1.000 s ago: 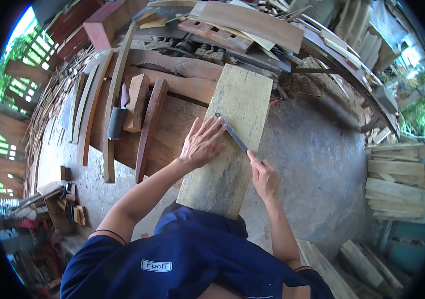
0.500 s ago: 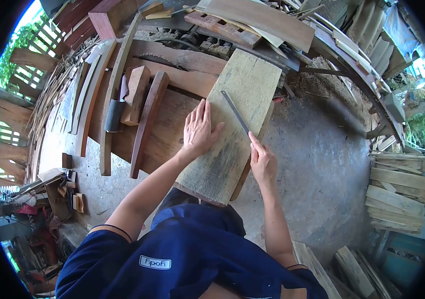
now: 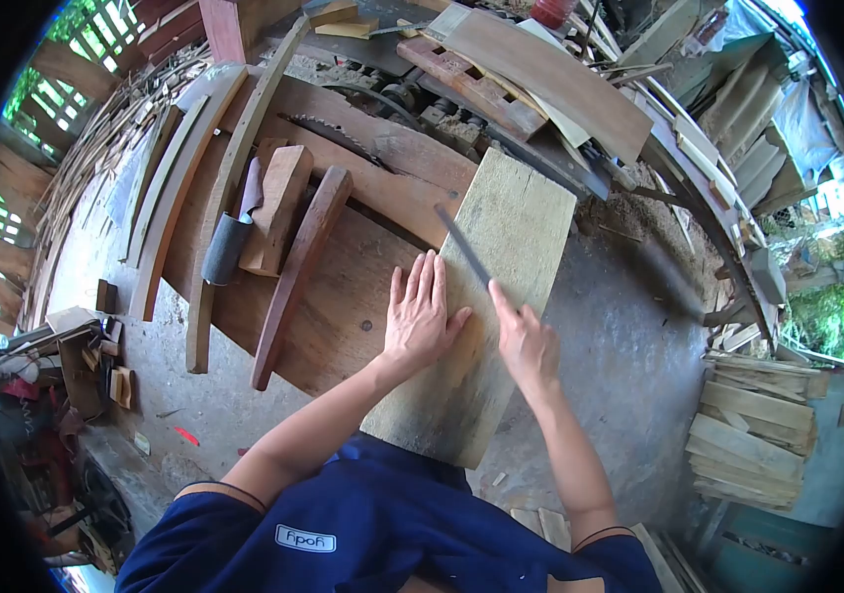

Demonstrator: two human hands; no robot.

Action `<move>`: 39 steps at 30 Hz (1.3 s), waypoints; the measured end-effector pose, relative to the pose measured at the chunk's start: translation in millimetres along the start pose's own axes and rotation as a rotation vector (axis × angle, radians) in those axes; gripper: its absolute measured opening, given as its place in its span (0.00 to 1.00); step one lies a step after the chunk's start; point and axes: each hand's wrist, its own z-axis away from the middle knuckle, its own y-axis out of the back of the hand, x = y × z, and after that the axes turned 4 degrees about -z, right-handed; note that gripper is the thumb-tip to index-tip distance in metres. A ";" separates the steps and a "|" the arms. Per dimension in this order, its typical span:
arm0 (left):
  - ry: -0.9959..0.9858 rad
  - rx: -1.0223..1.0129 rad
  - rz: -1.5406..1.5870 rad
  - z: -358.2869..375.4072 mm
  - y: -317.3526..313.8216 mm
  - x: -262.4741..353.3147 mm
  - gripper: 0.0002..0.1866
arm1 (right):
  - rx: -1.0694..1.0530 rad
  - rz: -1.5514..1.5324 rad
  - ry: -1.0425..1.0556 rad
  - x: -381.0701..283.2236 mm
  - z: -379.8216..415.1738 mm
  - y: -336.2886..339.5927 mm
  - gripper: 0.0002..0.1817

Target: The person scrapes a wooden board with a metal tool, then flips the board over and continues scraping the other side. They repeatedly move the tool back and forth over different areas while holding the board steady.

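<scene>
A thick, pale, rough board [image 3: 511, 222] slants away from my body across the edge of the work table. My left hand [image 3: 418, 321] lies flat on its left edge, fingers stretched out and pointing away from me. In my right hand [image 3: 529, 346] is a narrow dark metal strip [image 3: 464, 245], gripped at its near end with the index finger laid along it. The strip lies slantwise over the board, its far tip near the board's left edge. Its exact kind I cannot make out.
Left on the wooden table [image 3: 343, 287] lie a dark red-brown curved piece [image 3: 300, 277], a wood block [image 3: 278, 208] and a grey roll [image 3: 228, 249] resembling sandpaper. A toothed saw blade [image 3: 338, 138] shows through the tabletop. Stacked planks [image 3: 748, 435] stand at right.
My right hand and the strip have shifted over the board, the strip swinging nearer its left edge. My left hand stays flat on the board. The whole view has tilted, so things sit lower.
</scene>
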 end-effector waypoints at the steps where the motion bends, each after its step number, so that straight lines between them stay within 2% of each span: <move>1: 0.000 0.001 0.003 -2.6 1.7 0.6 0.47 | -0.001 -0.025 -0.029 11.7 -23.9 -11.5 0.27; 5: 0.007 -0.032 -0.025 -0.5 2.4 0.9 0.46 | -0.075 -0.156 -0.157 24.4 -113.8 -9.0 0.24; 6: 0.000 -0.030 -0.035 -0.9 2.3 0.8 0.46 | 0.021 -0.070 -0.093 32.9 -125.0 -20.8 0.23; 7: -0.003 -0.034 -0.035 0.8 2.8 1.1 0.46 | 0.115 0.017 -0.031 34.7 -128.0 -24.3 0.23; 9: -0.003 -0.036 -0.043 -0.9 4.6 1.0 0.46 | 0.121 -0.001 -0.044 26.0 -108.2 -27.3 0.22; 11: 0.008 -0.045 -0.031 -1.6 7.5 1.9 0.46 | 0.036 -0.071 -0.005 10.0 -71.9 -18.6 0.23; 14: 0.013 -0.057 -0.019 -3.4 7.3 2.9 0.46 | -0.023 0.012 0.003 11.3 -57.6 -19.9 0.24; 18: 0.007 -0.061 -0.027 -2.0 5.8 1.9 0.46 | -0.002 -0.075 -0.090 30.6 -139.6 -25.5 0.24; 20: -0.002 -0.050 -0.033 -2.4 4.2 0.1 0.46 | 0.097 0.038 -0.079 34.4 -159.0 -28.9 0.24; 25: 0.020 -0.069 0.011 -0.7 7.3 0.9 0.47 | -0.017 -0.084 -0.112 5.7 -88.3 -15.6 0.24; 27: 0.006 -0.056 0.011 -2.1 5.1 -0.1 0.47 | 0.059 0.111 0.007 2.2 -66.1 -13.5 0.25; 28: 0.007 -0.055 0.010 -3.3 5.8 -0.2 0.47 | -0.143 -0.085 -0.159 3.4 -82.3 -1.2 0.25; 29: 0.006 -0.060 0.012 -2.5 7.0 -0.1 0.47 | -0.142 -0.091 -0.164 13.6 -104.1 -6.2 0.25; 31: 0.001 -0.063 0.008 -2.8 8.0 0.1 0.47 | 0.005 -0.114 -0.207 35.0 -152.2 -20.1 0.26; 34: -0.007 -0.054 0.009 -1.0 5.4 -0.5 0.47 | 0.016 -0.031 -0.234 36.0 -185.1 -14.4 0.26; 37: 0.004 -0.015 0.020 -2.9 5.0 -2.6 0.47 | -0.046 -0.080 -0.252 17.3 -146.5 -10.7 0.26; 39: 0.015 -0.048 0.054 -2.3 5.3 -1.9 0.47 | 0.088 -0.156 0.014 -1.2 -76.6 -29.2 0.26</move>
